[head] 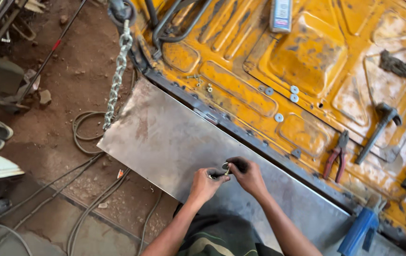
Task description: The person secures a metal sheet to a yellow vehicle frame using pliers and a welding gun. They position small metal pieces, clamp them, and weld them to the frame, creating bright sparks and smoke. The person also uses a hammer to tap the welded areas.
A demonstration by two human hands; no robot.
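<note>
While I work at the sheet's middle:
Left hand [204,183]: pinched shut on a small bolt [227,171].
Right hand [246,174]: closed on the same bolt, over the metal sheet [165,137].
Handling: stiff, light, likely greasy; I grip by fingertips.

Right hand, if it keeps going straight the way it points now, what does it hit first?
The right hand points up and left, toward the left hand. They already meet over a small ring-shaped part on the steel sheet, so the left hand's fingers come first. Depth is unclear, though.
</note>
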